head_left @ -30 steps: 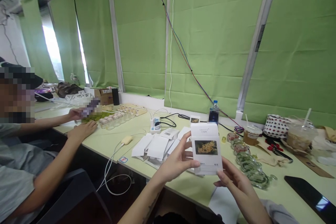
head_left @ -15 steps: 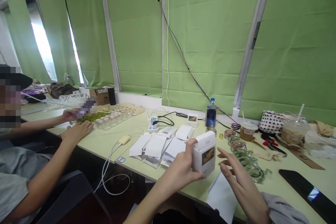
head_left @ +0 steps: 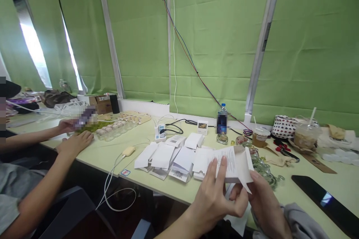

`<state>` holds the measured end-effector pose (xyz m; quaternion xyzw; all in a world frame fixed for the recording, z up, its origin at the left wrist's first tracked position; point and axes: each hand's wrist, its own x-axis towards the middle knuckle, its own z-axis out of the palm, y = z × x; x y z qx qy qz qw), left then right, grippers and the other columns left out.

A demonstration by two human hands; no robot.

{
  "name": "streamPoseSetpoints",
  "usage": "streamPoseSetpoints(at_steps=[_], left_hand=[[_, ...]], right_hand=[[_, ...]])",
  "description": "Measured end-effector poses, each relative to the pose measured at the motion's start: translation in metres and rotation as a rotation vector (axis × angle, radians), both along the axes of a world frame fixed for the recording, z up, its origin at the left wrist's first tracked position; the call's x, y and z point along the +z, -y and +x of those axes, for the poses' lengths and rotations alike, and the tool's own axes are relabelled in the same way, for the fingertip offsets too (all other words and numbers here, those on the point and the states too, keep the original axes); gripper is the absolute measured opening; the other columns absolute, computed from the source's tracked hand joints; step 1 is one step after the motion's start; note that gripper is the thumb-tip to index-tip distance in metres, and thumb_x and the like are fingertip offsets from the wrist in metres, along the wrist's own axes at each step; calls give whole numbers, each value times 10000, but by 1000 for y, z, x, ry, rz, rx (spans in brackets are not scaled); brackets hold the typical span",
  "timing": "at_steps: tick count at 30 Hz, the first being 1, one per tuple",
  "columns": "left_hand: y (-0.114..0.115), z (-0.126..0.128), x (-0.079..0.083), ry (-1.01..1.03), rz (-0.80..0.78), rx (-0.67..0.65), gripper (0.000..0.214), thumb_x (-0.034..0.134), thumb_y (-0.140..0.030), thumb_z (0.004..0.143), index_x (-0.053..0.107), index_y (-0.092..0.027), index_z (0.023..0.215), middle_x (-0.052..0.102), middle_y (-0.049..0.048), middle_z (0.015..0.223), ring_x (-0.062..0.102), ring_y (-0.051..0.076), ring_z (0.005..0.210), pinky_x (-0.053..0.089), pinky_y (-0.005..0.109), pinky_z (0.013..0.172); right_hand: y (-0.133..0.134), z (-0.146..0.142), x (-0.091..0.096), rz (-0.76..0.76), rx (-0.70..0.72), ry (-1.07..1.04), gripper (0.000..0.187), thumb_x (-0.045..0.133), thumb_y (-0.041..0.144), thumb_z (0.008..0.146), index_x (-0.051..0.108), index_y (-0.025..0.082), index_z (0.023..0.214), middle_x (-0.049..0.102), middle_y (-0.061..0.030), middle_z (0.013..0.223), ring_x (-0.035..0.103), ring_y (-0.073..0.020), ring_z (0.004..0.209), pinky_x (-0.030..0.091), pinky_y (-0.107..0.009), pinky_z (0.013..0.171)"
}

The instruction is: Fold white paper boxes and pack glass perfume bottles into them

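Both my hands hold a small white cardboard box (head_left: 234,164) with printed text on its side, over the near edge of the pale green table (head_left: 92,153). My left hand (head_left: 217,194) grips it from below and the left, fingers curled up over its face. My right hand (head_left: 263,201) closes on its lower right corner, where a flap sticks out. A spread of flat white boxes (head_left: 171,157) lies on the table just left of my hands.
Small glass jars (head_left: 263,170) trail to the right of the box, with a water bottle (head_left: 222,119), drink cups (head_left: 305,136) and a black phone (head_left: 322,199) beyond. A white cable (head_left: 112,183) hangs off the edge. A person on the left rests hands (head_left: 74,143) near trays.
The box, held upright with its flower picture facing me, has been lowered and turned so a text-printed side shows. My right hand has closed on it. The view has shifted left.
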<state>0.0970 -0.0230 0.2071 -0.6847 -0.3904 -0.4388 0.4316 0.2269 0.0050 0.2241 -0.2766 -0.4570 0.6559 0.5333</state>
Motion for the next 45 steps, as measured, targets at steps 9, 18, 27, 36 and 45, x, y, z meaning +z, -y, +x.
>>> streamPoseSetpoints(at_steps=[9, 18, 27, 36, 45], left_hand=[[-3, -15, -13, -133, -136, -24, 395, 621, -179, 764, 508, -287, 1127, 458, 161, 1428, 376, 399, 1333, 475, 591, 940], [-2, -44, 8, -45, -357, -251, 558, 582, -244, 858, 322, -300, 1349, 467, 176, 1378, 448, 304, 1289, 414, 543, 1012], [3, -60, 38, 573, -1006, -480, 779, 784, -365, 684, 393, -326, 1356, 527, 68, 1300, 537, 234, 1118, 467, 348, 957], [-1, -54, 33, 1055, -1164, -965, 691, 802, -268, 651, 521, -253, 1282, 641, 40, 1138, 587, 230, 1033, 489, 314, 878], [0, -59, 23, 705, -1154, -691, 716, 423, -491, 921, 79, -238, 1496, 165, 74, 1578, 123, 258, 1454, 97, 448, 1196]], right_hand=[[-7, 12, 9, -23, 104, -40, 457, 704, 389, 739, 565, 208, 1135, 645, -3, 710, 584, -170, 561, 458, -238, 426], [-32, 26, 5, 197, 140, 378, 400, 632, 536, 816, 641, 137, 836, 561, 0, 531, 491, -102, 461, 332, -179, 392], [-26, 28, 15, 161, 397, 251, 345, 728, 400, 778, 708, 195, 1054, 647, -34, 843, 488, -125, 707, 396, -229, 646], [-26, 8, -10, 212, 302, 180, 579, 759, 591, 655, 703, 174, 1054, 547, 3, 666, 338, -95, 550, 291, -219, 514], [-28, 9, -2, 281, 195, 285, 532, 716, 565, 720, 687, 151, 1054, 595, -10, 674, 457, -119, 556, 378, -248, 541]])
